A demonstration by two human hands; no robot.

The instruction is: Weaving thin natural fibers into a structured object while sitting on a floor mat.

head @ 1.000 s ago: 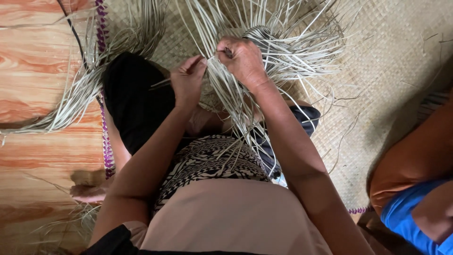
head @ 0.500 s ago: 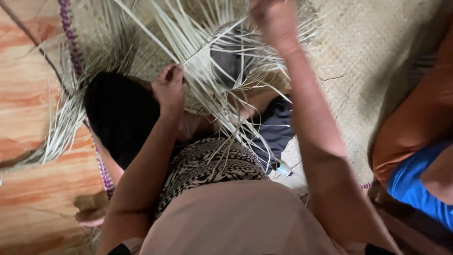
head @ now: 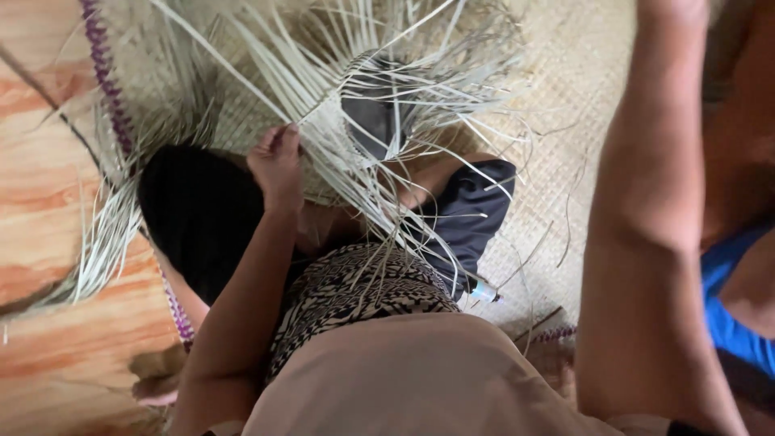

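Here the left hand alone pinches pale strips at the edge of the half-woven piece, which rests on the person's lap; the right hand is raised out of view, its grip untellable. Unsupported, loose strips could slip and the weave loosen.

straw strips: pale cream-green
woven mat: tan, plaited check — purple braid edging
floor: orange wood-grain
skirt: black-and-white print
trousers: dark, perhaps navy — dim view
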